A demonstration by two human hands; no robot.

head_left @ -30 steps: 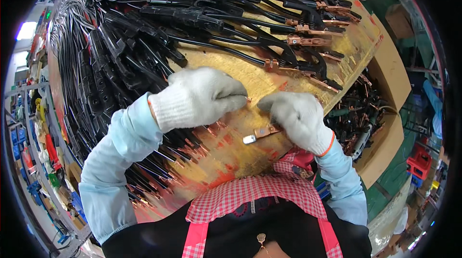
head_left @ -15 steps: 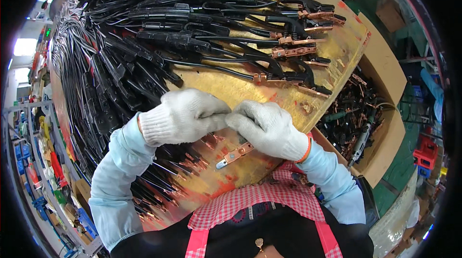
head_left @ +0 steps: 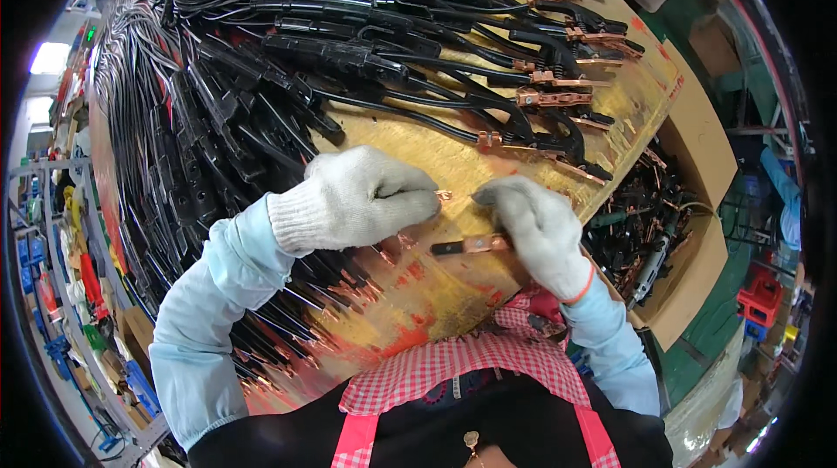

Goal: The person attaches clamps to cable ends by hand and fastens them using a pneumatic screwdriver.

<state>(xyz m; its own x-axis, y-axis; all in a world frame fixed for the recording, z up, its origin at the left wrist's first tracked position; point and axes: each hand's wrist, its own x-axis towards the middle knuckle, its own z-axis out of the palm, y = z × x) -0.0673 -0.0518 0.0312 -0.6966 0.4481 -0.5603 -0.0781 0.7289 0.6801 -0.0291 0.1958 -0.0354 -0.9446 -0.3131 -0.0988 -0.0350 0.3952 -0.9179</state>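
A wide plywood table [head_left: 453, 163] fills the middle of the frame, its yellow top streaked with red near the lower edge. Across the upper left sprawls a thick mass of black cables [head_left: 218, 102], and along the upper right lie finished leads with copper clamps [head_left: 558, 100], their black-sleeved handles pointing right. At the right edge a cardboard box [head_left: 689, 206] holds a jumble of loose copper parts and a dark tool.

Both hands wear white knit gloves. The left hand [head_left: 353, 198] is curled shut, its fingertips pinching a small copper-coloured tip, probably a bared wire end [head_left: 443, 196], at frame centre. The right hand [head_left: 536, 224] is closed loosely, thumb and forefinger pinched just right of that tip; whether they grip anything there I cannot tell. The two hands stand close together, nearly touching.

Below them, at lower centre, a copper clip piece [head_left: 471, 245] with a dark end lies flat by the right palm; whether the glove touches it is unclear.

My judgement: the thick gloves could let the small tip slip from the pinch, and the loose clip piece sits where a wrist movement could knock it toward the table edge
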